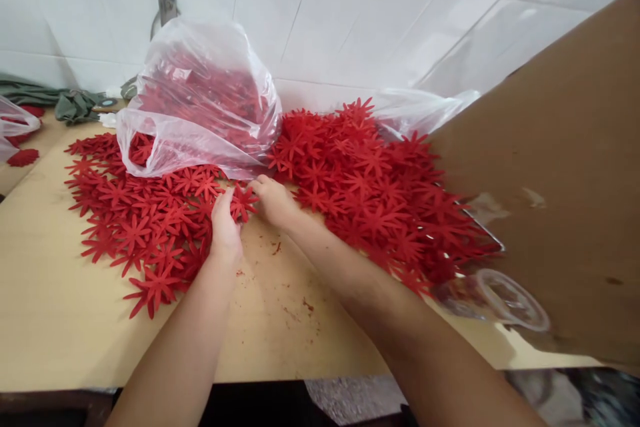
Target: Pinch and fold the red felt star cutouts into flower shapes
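Between my hands is a red flower-shaped piece (pixel 243 203) with narrow petals. My left hand (pixel 226 223) closes round its left side, thumb uppermost. On the other side, the curled fingers of my right hand (pixel 273 199) are at the piece's right edge; what they pinch is too small to make out. A loose pile of similar red pieces (pixel 150 220) lies left of my left hand. Another, higher heap (pixel 370 180) rises to the right of my right hand. Behind my hands stands a clear plastic bag (pixel 200 103) filled with more red pieces.
A large cardboard box (pixel 550 180) leans in on the right, beside a clear plastic tub (pixel 500 300) lying on its side. Dark green cloth (pixel 75 103) lies at the back left. White tiles (pixel 350 20) line the wall. Reddish crumbs dot the wooden table (pixel 280 320).
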Motion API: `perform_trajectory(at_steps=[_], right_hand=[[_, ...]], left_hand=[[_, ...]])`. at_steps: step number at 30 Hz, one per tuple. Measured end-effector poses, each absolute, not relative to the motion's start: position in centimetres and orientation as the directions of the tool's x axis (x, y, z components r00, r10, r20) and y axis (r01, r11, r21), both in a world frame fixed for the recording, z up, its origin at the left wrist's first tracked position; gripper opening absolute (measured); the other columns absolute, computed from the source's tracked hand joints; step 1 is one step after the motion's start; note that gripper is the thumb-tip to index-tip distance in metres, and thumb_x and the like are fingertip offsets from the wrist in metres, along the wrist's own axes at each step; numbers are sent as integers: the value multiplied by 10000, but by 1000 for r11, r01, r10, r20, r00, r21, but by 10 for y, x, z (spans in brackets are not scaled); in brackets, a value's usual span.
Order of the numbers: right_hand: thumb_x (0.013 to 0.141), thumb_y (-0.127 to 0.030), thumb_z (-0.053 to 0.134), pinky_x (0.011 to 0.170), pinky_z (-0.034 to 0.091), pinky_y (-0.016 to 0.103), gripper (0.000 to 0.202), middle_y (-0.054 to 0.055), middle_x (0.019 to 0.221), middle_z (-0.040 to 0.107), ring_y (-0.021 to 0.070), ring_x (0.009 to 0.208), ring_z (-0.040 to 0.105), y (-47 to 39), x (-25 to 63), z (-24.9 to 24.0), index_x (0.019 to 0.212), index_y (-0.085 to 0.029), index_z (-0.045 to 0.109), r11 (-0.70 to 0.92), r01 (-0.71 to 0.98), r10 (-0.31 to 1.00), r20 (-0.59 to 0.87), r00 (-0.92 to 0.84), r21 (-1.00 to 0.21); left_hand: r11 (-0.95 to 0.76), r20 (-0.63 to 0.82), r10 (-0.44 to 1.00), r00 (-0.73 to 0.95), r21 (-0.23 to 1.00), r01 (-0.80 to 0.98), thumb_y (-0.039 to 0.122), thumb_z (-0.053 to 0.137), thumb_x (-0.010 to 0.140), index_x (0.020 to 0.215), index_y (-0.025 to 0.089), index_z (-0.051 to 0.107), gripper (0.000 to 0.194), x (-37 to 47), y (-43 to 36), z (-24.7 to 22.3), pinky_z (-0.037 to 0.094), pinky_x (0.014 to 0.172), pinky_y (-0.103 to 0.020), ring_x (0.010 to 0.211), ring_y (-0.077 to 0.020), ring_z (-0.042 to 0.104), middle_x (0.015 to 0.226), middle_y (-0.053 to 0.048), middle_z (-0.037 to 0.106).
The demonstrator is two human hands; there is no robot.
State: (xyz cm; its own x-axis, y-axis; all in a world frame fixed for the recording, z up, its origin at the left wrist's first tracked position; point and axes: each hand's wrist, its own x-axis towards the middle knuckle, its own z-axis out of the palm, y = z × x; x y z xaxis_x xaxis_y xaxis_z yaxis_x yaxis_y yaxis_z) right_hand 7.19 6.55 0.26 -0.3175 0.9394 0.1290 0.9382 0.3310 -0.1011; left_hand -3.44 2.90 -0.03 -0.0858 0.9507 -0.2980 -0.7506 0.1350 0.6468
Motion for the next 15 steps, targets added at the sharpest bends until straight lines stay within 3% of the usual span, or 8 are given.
perform_trajectory(at_steps=[3,6,9,12,15], right_hand=[[756,-83,418,645,379,263,240,89,880,578,163,742,519,64,84,7,876,-156,613,327,938,940,141,-311,-114],[762,-99,418,701,396,293,246,106,910,588,175,764,518,65,121,28,870,-147,634,251,959,931,304,-201,-133],[756,-116,433,798,391,366,257,139,948,588,225,874,515,67,173,56,898,-130,646,-9,986,825,555,103,-169],[681,-208,603,907,314,483,361,224,1090,546,341,1079,426,60,203,70,1023,-92,625,-226,949,712,628,316,-221],[685,-306,623,942,299,506,424,208,1119,550,322,1105,440,41,184,54,1065,-121,590,23,945,756,624,197,-326]], left_hand=[[139,-283,957,-67,647,-749,335,582,657,780,162,570,212,-30,28,-2,376,555,-196,617,-79,517,734,20,595],[164,-309,950,-53,633,-757,309,574,684,750,163,573,160,-26,25,0,394,595,-194,643,-79,525,725,25,592],[255,-345,938,38,611,-750,298,526,740,721,152,582,157,-25,22,4,394,583,-200,625,-82,523,703,12,593],[335,-379,917,124,564,-755,281,500,762,719,142,588,170,-25,21,6,385,555,-204,590,-81,512,693,-1,595],[356,-404,904,140,530,-770,271,505,757,754,149,587,148,-25,21,7,410,589,-216,612,-87,531,739,-7,614]])
